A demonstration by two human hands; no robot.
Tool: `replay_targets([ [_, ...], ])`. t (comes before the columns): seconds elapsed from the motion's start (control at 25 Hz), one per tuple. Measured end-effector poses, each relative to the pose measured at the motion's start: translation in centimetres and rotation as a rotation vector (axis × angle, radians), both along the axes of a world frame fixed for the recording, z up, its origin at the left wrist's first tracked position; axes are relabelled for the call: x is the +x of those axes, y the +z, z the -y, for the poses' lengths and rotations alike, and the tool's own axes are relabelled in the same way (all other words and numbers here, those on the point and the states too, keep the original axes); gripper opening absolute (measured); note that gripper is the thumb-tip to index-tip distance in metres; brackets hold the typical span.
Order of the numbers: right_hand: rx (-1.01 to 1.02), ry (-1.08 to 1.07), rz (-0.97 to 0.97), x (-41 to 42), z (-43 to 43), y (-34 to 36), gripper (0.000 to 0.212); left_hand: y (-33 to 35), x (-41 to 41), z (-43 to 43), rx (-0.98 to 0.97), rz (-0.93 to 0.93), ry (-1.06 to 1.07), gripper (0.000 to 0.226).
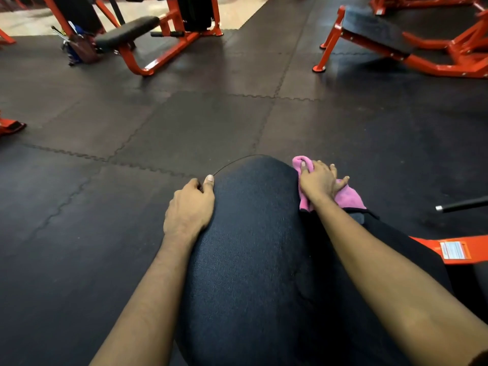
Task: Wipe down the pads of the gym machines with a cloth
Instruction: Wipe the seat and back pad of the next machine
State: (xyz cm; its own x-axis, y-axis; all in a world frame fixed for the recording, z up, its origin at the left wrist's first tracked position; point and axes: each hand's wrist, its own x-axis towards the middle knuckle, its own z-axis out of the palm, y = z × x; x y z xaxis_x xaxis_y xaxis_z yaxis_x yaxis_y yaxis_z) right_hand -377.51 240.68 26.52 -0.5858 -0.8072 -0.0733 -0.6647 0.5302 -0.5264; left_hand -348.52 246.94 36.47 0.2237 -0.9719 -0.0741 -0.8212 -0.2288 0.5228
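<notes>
In the head view our left hand [190,207] grips the left edge of the black pad [253,233], fingers seemingly curled underneath. Our right hand [319,180] presses the pink cloth [348,198] flat-fingered against its far right side. Unpinched, the cloth could slip off.

the pad [253,233] runs off the bottom edge, the left hand [188,207] hides its fingers behind the pad's side, the right hand [318,180] covers part of the pink cloth [348,198], and the label [453,250] on the orange frame [479,244] is too blurred to read.
</notes>
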Motion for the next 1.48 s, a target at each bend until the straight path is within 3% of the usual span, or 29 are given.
replay_targets([
  [0.12, -0.154, 0.15, 0.075, 4.4, 0.3, 2.6, 0.044, 0.1, -0.1, -0.2, -0.026, 0.006, 0.002, 0.054],
  [0.2, -0.283, 0.4, 0.107, 9.3, 0.2, 5.4, 0.037, 0.2, -0.1, -0.2, -0.019, 0.009, 0.004, 0.054],
  [0.32, -0.363, 0.684, -0.001, 14.2, -0.6, 7.6, 0.033, 0.5, -0.1, -0.4, -0.011, 0.002, 0.004, 0.053],
  [0.8, -0.219, 0.202, 0.095, -1.2, -5.2, -1.4, 0.049, 0.8, -0.1, -0.9, -0.003, -0.047, 0.006, 0.055],
  [0.96, -0.137, 0.053, 0.15, -3.2, -6.7, -2.7, 0.04, 0.8, -0.3, -1.0, -0.021, -0.028, 0.0, 0.054],
  [1.12, -0.39, 0.298, 0.195, 3.8, -4.3, 0.8, 0.043, 0.9, -0.3, -0.9, -0.016, -0.031, -0.004, 0.054],
  [1.28, -0.442, 0.643, 0.102, 12.7, -4.4, 5.5, 0.037, 0.8, 0.0, -0.9, -0.008, -0.056, -0.016, 0.056],
  [1.48, -0.436, 0.59, 0.065, 8.3, -5.8, 2.6, 0.041, 0.7, 0.3, -0.8, 0.012, -0.081, -0.018, 0.056],
])
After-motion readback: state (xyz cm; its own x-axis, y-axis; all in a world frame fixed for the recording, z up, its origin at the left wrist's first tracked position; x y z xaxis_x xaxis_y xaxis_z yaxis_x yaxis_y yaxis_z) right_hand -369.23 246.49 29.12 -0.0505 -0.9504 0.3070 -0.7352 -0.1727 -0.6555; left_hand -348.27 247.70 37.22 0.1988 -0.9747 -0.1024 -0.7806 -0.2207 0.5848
